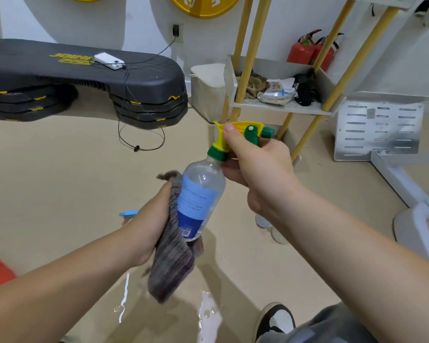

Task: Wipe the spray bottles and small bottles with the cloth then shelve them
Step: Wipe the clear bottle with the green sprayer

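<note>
the spray bottle (201, 194) was up in mid-air above the floor, tilted, with its yellow-and-green trigger head pointing far and right. the right hand (258, 169) had its fingers clamped round the neck and trigger, seemingly to steady it and leave the clear body free for wiping. the left hand (146, 226) was closed on the grey cloth (171, 268), pressing it against the bottle's left side by the label. the shelf (282, 107) stood beyond, to the far right, handy for shelving, i judged.
</note>
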Demonstrator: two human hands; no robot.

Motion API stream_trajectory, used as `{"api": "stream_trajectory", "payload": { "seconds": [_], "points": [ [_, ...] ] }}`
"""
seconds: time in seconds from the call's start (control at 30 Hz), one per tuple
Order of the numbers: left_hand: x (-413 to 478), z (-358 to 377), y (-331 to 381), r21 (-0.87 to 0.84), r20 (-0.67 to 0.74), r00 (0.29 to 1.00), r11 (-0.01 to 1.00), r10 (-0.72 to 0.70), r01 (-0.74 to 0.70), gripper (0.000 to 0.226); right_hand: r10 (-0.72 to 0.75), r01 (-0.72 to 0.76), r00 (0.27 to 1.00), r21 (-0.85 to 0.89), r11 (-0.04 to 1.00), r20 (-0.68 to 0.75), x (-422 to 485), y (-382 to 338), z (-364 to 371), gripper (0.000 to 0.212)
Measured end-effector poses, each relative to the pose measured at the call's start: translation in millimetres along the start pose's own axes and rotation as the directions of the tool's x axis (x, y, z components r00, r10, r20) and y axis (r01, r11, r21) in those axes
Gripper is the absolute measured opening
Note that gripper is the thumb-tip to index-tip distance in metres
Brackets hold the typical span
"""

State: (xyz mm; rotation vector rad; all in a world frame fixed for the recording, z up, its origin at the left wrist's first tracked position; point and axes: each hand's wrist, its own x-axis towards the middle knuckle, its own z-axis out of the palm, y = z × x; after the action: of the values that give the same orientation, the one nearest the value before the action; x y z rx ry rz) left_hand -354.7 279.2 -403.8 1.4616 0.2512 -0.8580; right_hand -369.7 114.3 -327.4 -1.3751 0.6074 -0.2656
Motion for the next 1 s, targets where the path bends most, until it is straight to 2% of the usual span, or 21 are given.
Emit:
{"api": "stream_trajectory", "payload": {
  "seconds": [0.1,0.17,0.23,0.37,0.47,0.6,0.7,0.8,0.87,0.93,1.0],
  "points": [
    [-5,1,-1,-0.228,0.106,0.991,0.968,-0.079,0.101,0.069,0.029,-0.028,0.999,0.053,0.998,-0.015,4,-1,-6,0.028],
    [-4,5,4,-0.285,0.146,0.988,0.954,-0.055,0.095,0.059,0.061,-0.060,0.998,0.080,0.995,-0.017,6,-2,-9,0.031],
    [-8,10,10,-0.306,0.089,0.995,0.950,-0.042,0.067,0.054,0.100,-0.098,0.995,0.094,0.991,-0.010,9,0,-10,0.037],
    [-9,7,11,-0.238,-0.087,0.995,0.971,-0.038,0.016,0.034,0.127,-0.128,0.992,0.101,0.987,0.020,12,3,-9,0.033],
    [-12,7,11,-0.225,-0.094,0.993,0.973,-0.075,0.052,0.045,0.116,-0.118,0.993,0.106,0.987,0.031,12,4,-8,0.030],
    [-5,3,8,-0.103,-0.211,0.978,0.994,0.002,-0.024,0.040,0.115,-0.112,0.993,0.112,0.987,-0.024,10,4,-8,0.027],
    [0,-3,7,0.127,-0.318,0.930,0.981,0.183,-0.150,0.041,0.132,-0.123,0.989,0.127,0.984,-0.065,12,6,-8,0.027],
    [2,-5,7,0.414,-0.344,0.850,0.877,0.399,-0.245,0.046,0.196,-0.175,0.974,0.171,0.970,-0.112,16,7,-8,0.029],
    [1,1,6,0.611,-0.302,0.799,0.749,0.520,-0.256,0.039,0.220,-0.194,0.968,0.203,0.960,-0.117,17,7,-7,0.030],
    [-3,10,4,0.732,-0.182,0.760,0.603,0.624,-0.319,0.030,0.219,-0.197,0.970,0.186,0.963,-0.109,15,8,-4,0.032],
    [-8,18,2,0.798,-0.007,0.674,0.411,0.739,-0.442,0.036,0.205,-0.193,0.975,0.136,0.972,-0.083,10,11,1,0.033]
  ]
}}
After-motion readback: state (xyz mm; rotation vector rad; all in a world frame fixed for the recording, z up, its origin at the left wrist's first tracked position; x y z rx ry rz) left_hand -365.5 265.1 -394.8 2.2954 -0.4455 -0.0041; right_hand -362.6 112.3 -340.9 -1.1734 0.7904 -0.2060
